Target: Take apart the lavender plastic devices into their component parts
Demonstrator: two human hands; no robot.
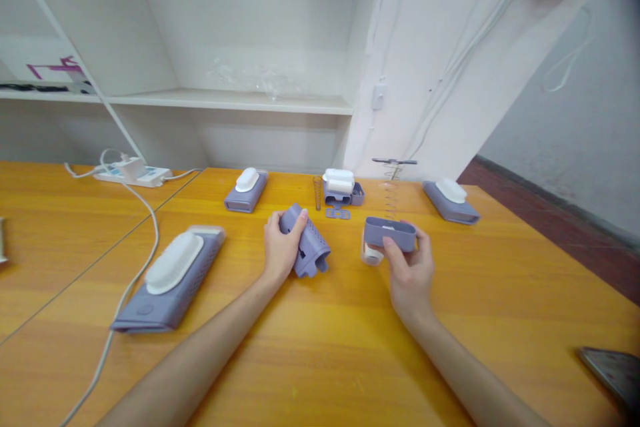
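My left hand (280, 248) is closed round a grey-purple perforated plastic housing (311, 245), tilted with its notched open end toward me. In my right hand (416, 277) is a shallow grey-purple oval plastic cup (384, 235), gripped between thumb and fingers. A thin coil spring (391, 199) rises above the cup, with a flat dark plate (395, 161) at its top. Below the cup's left side shows a clear and white part (371, 254); whether it is joined to the cup I cannot tell. The housing and the cup are apart.
Grey-purple units with white brush-like tops lie at left (173, 280), back left (247, 190) and right (451, 201). Behind my hands are loose parts (340, 183), a flat frame (338, 213) and another spring (317, 193). A white cable (154, 227) runs from a power strip (145, 177). A phone-like object (613, 370) lies lower right.
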